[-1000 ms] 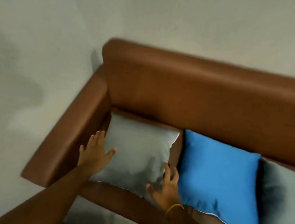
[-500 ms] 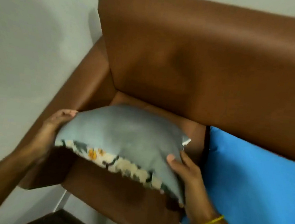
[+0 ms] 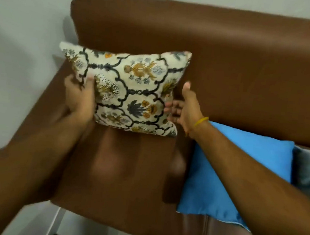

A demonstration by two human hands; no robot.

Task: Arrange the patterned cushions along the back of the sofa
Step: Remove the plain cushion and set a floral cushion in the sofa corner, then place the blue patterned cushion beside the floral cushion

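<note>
The patterned cushion [image 3: 130,91] stands upright at the sofa's [image 3: 229,58] ten-o'clock corner. The left hand [image 3: 79,96] grasps its edge; the right hand [image 3: 183,108] is released, just beside it. Let go carelessly, it may flop forward.

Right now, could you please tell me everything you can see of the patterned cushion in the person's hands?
The patterned cushion is square, cream woven-looking fabric with a black lattice framing ochre and grey-blue flowers. It stands upright, patterned face toward the camera, in the sofa's left corner in front of the brown backrest; whether it touches the backrest is unclear. The left hand grips its left edge, thumb on the front. The right hand is open at its right edge, fingertips at the fabric. The blue cushion lies apart.
</note>
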